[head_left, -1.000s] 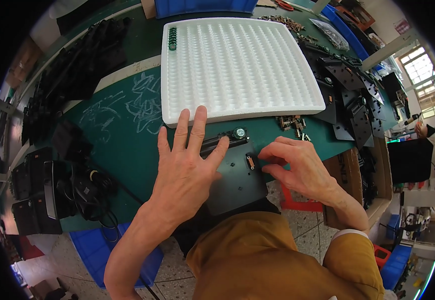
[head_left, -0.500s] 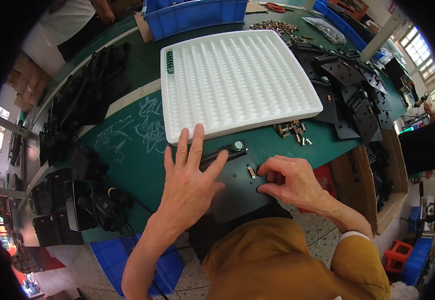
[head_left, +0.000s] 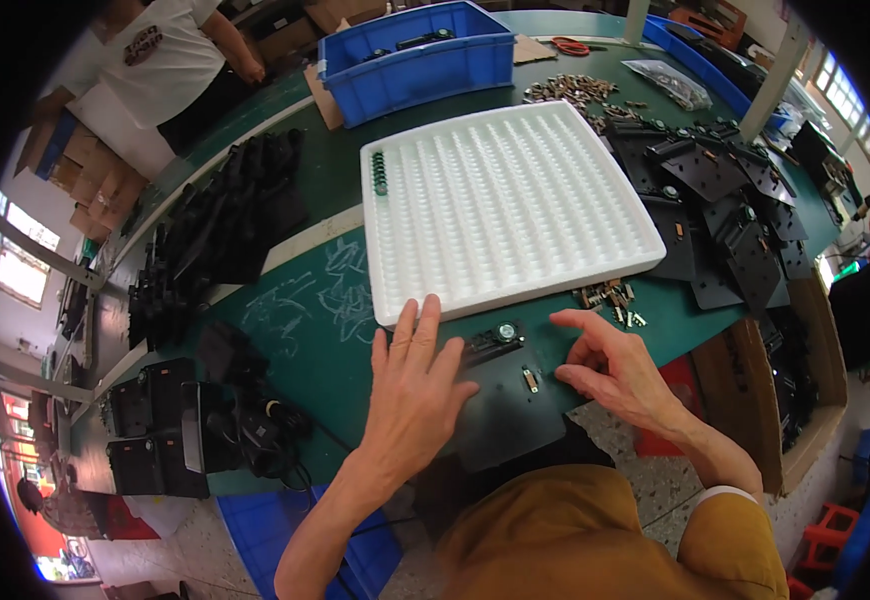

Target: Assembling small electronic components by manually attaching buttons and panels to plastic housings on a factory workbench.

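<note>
A: Left hand?
B: Left hand (head_left: 415,392) palm down, fingers fanned. Thumb over the plate (head_left: 511,430), fingertips overlapping the near rim of the white tray (head_left: 525,284). Contact with either: can't tell.
A: Right?
B: Right hand (head_left: 617,375) just beside the plate's right edge. Thumb and forefinger parted, other fingers curled.
A: Plate's position?
B: Before the tray, jutting past the near edge of the table (head_left: 327,372). Brown part (head_left: 531,380) on its right half; round part (head_left: 506,331) at its far end.
A: Surroundings?
B: Green parts (head_left: 380,172) in a column, tray's left side. Black plates (head_left: 735,225) heaped right. Blue bin (head_left: 425,82) behind the tray.
</note>
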The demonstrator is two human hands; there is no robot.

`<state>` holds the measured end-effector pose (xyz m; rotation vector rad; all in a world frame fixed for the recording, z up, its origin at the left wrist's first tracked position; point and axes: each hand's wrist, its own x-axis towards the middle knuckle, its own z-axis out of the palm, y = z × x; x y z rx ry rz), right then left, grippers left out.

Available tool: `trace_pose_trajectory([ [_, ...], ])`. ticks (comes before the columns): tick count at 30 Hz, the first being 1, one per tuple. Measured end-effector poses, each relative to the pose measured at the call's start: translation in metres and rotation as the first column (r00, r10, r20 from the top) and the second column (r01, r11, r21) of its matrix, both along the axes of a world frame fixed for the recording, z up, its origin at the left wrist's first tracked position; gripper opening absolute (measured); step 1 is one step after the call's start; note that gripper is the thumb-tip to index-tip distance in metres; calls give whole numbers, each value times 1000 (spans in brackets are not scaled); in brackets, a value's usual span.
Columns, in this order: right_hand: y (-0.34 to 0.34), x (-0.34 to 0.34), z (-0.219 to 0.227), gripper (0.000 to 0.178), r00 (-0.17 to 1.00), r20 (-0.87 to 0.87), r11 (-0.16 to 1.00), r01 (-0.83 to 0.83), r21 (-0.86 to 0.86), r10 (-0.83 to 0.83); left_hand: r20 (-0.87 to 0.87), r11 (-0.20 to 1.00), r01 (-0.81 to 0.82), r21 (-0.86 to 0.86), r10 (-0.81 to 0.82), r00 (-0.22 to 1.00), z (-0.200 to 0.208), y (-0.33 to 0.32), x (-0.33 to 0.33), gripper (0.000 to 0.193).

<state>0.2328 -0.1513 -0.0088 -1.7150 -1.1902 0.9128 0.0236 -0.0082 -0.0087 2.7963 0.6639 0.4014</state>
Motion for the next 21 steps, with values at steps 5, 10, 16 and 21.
trace_pose_trajectory([
  [5,0,4,-3,46,999,-15,998,52,-32,-53,50,994,-27,108,22,999,-5,-1,8,41],
  [10,-1,3,-6,36,979,-127,986,149,-68,-157,61,984,-44,174,34,998,-17,-4,10,27],
  [16,-2,2,-15,32,974,-140,984,170,-47,-175,77,958,-101,269,83,994,-21,-6,8,17],
  [21,-3,5,-15,30,976,-100,980,188,-59,-193,120,969,-91,228,65,991,-30,-6,7,19],
])
